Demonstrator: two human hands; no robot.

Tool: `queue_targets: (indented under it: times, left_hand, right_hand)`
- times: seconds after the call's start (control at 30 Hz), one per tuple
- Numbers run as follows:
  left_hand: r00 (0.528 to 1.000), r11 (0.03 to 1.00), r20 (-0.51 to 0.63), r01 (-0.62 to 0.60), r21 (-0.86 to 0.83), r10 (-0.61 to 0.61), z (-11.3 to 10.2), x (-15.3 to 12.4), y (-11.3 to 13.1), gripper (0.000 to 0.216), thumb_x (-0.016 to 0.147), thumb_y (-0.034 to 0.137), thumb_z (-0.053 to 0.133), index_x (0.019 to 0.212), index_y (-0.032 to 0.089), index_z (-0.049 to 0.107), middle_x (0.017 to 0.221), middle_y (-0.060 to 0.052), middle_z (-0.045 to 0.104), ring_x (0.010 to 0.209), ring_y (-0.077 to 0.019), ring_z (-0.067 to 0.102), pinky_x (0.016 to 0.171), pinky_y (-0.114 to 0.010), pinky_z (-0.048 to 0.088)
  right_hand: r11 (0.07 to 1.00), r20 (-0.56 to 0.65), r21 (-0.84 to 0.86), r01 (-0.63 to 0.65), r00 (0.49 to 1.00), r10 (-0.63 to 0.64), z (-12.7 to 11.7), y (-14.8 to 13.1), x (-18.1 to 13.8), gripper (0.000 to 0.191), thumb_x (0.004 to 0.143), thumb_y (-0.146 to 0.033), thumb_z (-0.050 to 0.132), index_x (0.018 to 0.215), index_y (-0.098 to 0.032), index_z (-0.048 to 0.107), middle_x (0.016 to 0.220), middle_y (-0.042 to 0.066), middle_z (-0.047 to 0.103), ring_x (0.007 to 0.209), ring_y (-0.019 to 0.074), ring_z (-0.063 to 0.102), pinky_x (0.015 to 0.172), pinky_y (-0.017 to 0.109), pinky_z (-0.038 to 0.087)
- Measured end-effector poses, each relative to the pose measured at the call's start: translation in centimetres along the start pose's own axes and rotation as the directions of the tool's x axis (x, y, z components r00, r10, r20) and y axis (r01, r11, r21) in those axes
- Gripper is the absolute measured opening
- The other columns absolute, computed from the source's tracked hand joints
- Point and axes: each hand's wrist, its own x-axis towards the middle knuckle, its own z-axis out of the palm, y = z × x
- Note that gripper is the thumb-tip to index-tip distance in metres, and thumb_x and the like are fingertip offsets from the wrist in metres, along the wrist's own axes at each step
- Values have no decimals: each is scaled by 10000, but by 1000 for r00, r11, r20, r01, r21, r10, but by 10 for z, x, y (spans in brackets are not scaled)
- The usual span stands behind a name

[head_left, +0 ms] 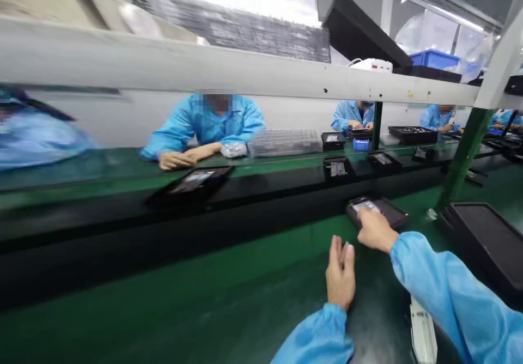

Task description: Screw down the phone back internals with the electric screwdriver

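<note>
**Inspector:** State the position of your hands.

**Me:** My right hand (375,229) is stretched forward onto a small black tray (378,210) at the far edge of the green bench top (229,277), just before the black conveyor belt (253,189). The knuckles face the camera and the fingers curl down over the tray's near edge. Whether the fingertips pinch anything beneath, I cannot tell; they are hidden by the back of the hand. A pale, flat part (365,206) lies in the tray just beyond my fingers.

**Inspector:** And the left?

**Me:** My left hand (340,274) lies flat on the bench top, palm down, fingers straight and pressed together, holding nothing. It sits near the right hand, a little nearer to me, and apart from the tray.

**Inspector:** What else is on your side?

**Me:** A large black tray (488,241) to my right, by a green post (463,157). A white strip-like item (423,334) lies under my right sleeve; I cannot say what it is.

**Inspector:** The belt?

**Me:** It carries more small black trays. One (192,183) is to my left, blurred, and another (335,167) is further right.

**Inspector:** Other people?

**Me:** A person in a blue smock (210,124) sits opposite, both hands resting on the far green surface beside a stack of clear trays (285,142). Further workers in blue sit along the far side to the right, and a blurred blue figure is at the left edge.
</note>
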Motion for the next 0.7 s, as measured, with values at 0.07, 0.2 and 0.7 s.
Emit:
queue_targets:
  times: [0.07,0.2,0.7]
  left_hand:
    - [999,999,2,44,-14,-44,-2,-2,13,690,828,261,665,1411,213,299,1413,-143,478,1217,-225,550,1054,-349,439]
    - [991,993,57,121,2,-121,-24,-26,38,872,670,94,732,1408,113,267,1137,-190,656,1025,-274,657,946,-409,521]
    - [929,985,331,135,108,-164,-89,-115,62,1084,580,296,890,1425,189,220,1295,-182,563,1158,-323,579,1010,-459,481]
  right_hand:
    - [997,36,53,63,997,-65,17,-24,-44,397,682,-59,617,1073,-132,609,959,132,688,912,279,657,736,318,461]
    - [979,37,191,67,996,-75,35,-43,-106,150,790,-126,579,912,-184,646,879,51,700,829,190,659,705,248,451]
    - [680,372,552,-482,873,316,50,-40,-118,463,826,-489,640,518,-188,473,414,-11,469,326,93,393,321,217,261]
